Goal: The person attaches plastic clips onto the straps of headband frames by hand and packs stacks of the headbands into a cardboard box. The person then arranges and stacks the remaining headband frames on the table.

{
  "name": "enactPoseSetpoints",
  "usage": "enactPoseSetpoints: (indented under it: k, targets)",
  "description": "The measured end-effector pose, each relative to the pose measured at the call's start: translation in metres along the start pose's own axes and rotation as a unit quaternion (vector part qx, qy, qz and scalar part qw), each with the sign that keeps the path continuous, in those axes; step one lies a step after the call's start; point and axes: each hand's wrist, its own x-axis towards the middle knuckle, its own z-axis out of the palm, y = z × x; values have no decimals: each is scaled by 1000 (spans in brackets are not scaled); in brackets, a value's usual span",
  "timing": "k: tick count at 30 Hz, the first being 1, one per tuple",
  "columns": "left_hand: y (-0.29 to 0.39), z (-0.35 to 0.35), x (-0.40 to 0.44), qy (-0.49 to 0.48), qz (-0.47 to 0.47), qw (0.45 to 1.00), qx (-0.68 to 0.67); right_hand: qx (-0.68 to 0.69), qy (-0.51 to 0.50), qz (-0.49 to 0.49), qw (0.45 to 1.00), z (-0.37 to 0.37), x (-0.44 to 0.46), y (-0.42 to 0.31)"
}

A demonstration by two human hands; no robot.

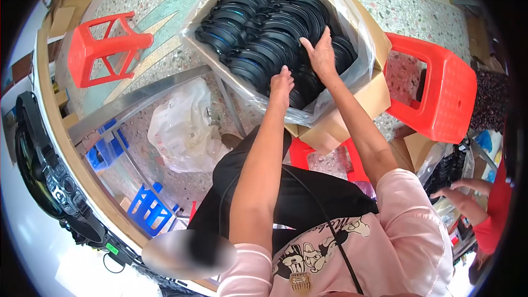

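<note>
Where left fingers (284,70) and right fingers (326,33) reach, black bands (273,34) lie between.

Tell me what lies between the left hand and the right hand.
Black curved pieces, packed in the plastic-lined carton, lie between the left hand and the right hand; the head view shows this.

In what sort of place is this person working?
Probably a small workshop or packing area: a plastic-lined carton holds rows of similar black parts, more black gear lies along the worktable, and red plastic stools stand around.
</note>
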Motion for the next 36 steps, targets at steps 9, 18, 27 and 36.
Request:
enactPoseSetpoints:
  k: [9, 18, 27, 36]
  targets:
    - [90, -29, -26, 57, 98, 972, 206, -78, 10, -226, 971, -27, 35, -51]
    - [72, -33, 1, 187, 333, 908, 174, -115, -1, -339, 934, 51, 48, -70]
    - [111, 68, -140, 172, 342, 862, 332, -117, -201, -303, 924, 12, 67, -87]
    - [119, 73, -448, -143, 473, 852, 172, 72, -451, -208, 865, -148, 98, -70]
